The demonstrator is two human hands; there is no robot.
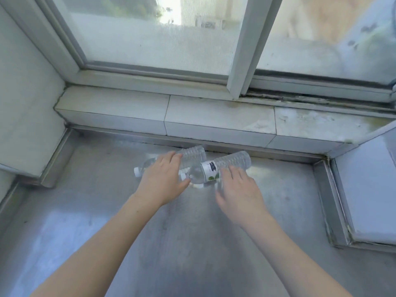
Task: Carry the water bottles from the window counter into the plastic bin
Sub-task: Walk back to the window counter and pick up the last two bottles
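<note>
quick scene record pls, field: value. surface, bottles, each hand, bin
surface: metal counter below a window
bottles: two clear plastic water bottles lying on their sides, side by side
far bottle: white cap toward the left, label hidden
near bottle: white label showing
left hand: over the far bottle, fingers on it, no closed grip visible
right hand: fingers spread, at the near bottle, blurred, contact unclear
bin: not in view
task state: both bottles on the counter

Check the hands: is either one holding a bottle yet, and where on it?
Left hand lies over the middle of the far bottle; whether it grips cannot be told. Right hand reaches the labelled bottle, blurred, holding nothing yet.
</note>
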